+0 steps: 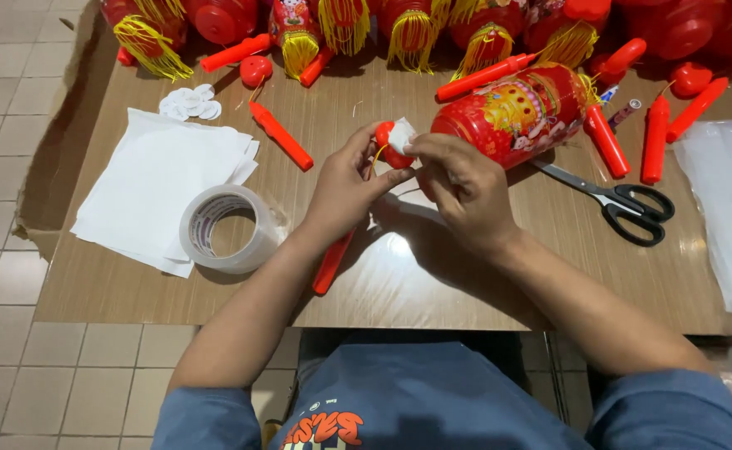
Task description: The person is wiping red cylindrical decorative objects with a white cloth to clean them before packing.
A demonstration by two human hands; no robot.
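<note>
Left hand (345, 187): we pinch the small red cap (389, 148) near the middle of the frame, fingers closed on it so it stays steady.
Right hand (458, 179): our fingertips are closed on a white paper scrap (403, 132) at the cap's top, seemingly pressing it on.
Red stick (333, 260): lies under our left wrist, below centre.
Lantern (520, 112): lies on its side just right of the cap, within easy reach.
Scissors (620, 198): right of centre, set down apart from our hands.
Tape roll (224, 229) and white sheets (157, 179): left side, laid out as supplies.
Table (132, 287): carries everything.
</note>
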